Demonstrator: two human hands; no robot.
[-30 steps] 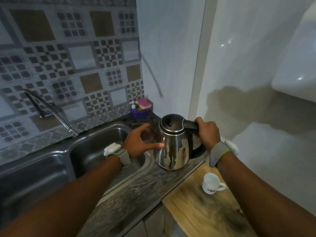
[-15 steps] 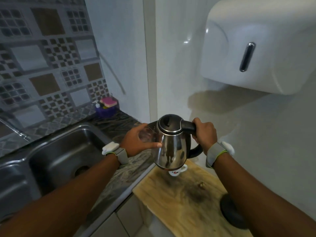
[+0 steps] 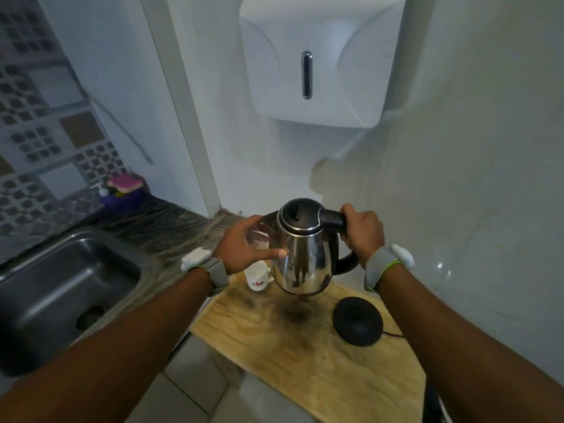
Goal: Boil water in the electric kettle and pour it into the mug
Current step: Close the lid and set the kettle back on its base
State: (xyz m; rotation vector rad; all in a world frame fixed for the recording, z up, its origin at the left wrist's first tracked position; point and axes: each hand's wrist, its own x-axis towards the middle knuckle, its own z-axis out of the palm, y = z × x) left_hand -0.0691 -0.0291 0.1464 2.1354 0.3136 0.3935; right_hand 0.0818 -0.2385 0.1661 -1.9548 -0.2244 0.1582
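My right hand (image 3: 361, 235) is wrapped tight round the black handle of the steel kettle (image 3: 302, 254), holding it upright in the air above the wooden board (image 3: 305, 355). My left hand (image 3: 244, 248) is spread, fingers straight, thumb pressing flat on the kettle's side near the spout. White mug (image 3: 258, 276) stands on the board, partly behind my left hand and the kettle. Black kettle base (image 3: 357, 320) sits on the board to the right, apart from the kettle.

One head-worn, wide-angle view looks forward and down from close above the hands. Wooden board (image 3: 305, 355) fills the lower centre; wall above
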